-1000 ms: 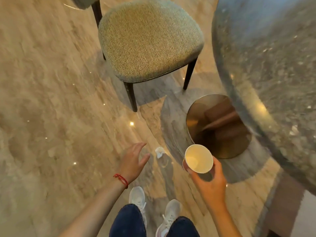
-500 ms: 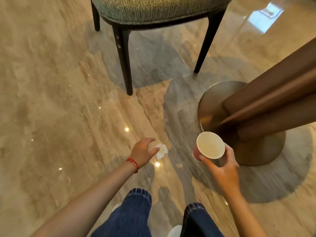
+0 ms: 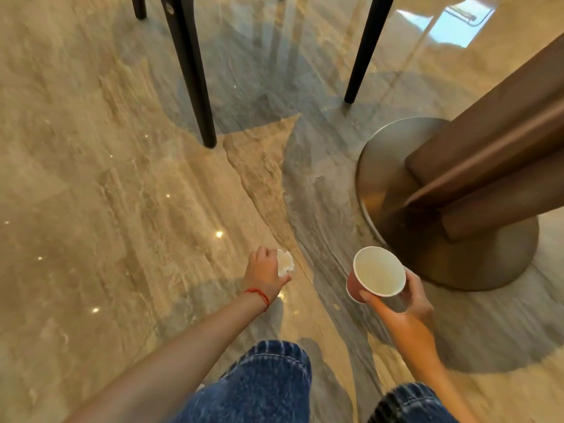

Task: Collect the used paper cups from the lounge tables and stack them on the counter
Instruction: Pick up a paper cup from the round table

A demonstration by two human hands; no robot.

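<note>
Crouched low over polished marble floor. Right hand grasping paper cup at about 4 o'clock of view: red outside, white inside, looks empty, mouth tipped up toward camera, thumb under near wall, fingers wrapped round far side. Left hand at 6 o'clock, clenched on small crumpled white tissue right at floor level; cannot tell if tissue already lifted clear of floor. Red string bracelet on left wrist. Round metal pedestal base of bench at 3 o'clock, just beside cup; dark chair legs at 12 o'clock. No bench top, counter or other cups in view. Likely step: clearing dropped litter, one cup collected so far. Risks: cup held tilted and by sidewall only, so any dregs could spill onto floor when standing; squeezing could crush rim and spoil stacking; loose pinch on tissue may drop it; rising close under bench could bump head or knock cup against pedestal; glossy floor possibly slippery.
</note>
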